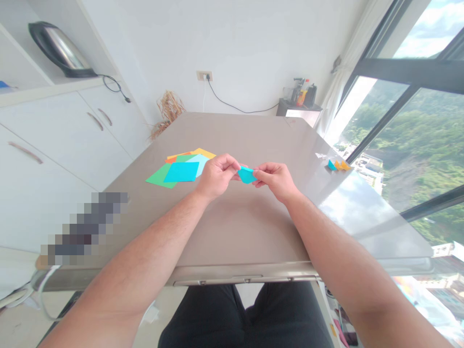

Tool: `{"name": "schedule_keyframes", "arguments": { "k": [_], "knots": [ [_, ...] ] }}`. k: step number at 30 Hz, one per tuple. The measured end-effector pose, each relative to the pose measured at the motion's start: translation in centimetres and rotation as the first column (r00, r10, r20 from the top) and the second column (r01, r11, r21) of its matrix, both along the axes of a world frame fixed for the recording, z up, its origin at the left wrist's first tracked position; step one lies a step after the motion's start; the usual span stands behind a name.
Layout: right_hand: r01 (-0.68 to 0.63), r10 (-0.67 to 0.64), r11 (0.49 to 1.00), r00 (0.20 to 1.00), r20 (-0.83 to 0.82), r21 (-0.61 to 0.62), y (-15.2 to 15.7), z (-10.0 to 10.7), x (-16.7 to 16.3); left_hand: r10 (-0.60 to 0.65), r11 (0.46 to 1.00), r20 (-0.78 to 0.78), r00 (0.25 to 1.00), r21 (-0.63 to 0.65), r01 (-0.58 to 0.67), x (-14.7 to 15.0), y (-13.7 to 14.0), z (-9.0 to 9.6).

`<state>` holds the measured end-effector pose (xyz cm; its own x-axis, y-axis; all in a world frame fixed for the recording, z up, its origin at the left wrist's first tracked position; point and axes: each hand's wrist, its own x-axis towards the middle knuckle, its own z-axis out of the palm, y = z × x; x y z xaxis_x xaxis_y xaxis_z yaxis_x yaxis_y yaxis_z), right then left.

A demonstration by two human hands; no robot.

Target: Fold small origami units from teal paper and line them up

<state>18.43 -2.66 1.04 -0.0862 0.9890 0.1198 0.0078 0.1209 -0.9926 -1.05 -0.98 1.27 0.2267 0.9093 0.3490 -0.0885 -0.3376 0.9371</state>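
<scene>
So the table [242,237] has loose sheets [181,171] on its left side, and over its middle my left hand [219,175] and right hand [274,180] are clamped, thumbs against fingers, on opposite ends of the blue paper [247,175]. My guess is it's super light, stiffer where it's folded, not really slippery but easy to crease or tear, so I'd pinch lightly at the ends along the straight edge and leave the rounded part alone.
</scene>
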Motion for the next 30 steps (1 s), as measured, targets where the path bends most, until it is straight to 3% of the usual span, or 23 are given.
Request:
{"name": "schedule_keyframes", "arguments": {
  "k": [12, 20, 30],
  "knots": [
    [0.062, -0.07, 0.992, 0.994, 0.078, 0.107, -0.1, -0.3, -0.4, -0.033, 0.991, 0.083, 0.996, -0.123, 0.043, -0.1, 0.0, 0.1],
    [0.139, -0.189, 0.966, 0.955, 0.229, 0.218, 0.0, -0.9, -1.0, 0.055, 0.993, -0.178, 0.983, -0.089, -0.072, 0.2, 0.3, -0.6],
    [0.114, -0.21, 0.94, 0.936, 0.282, 0.323, -0.2, -1.3, -1.2, 0.028, 0.993, -0.13, 0.991, -0.11, -0.043, 0.5, 0.3, -0.9]
  ]
}}
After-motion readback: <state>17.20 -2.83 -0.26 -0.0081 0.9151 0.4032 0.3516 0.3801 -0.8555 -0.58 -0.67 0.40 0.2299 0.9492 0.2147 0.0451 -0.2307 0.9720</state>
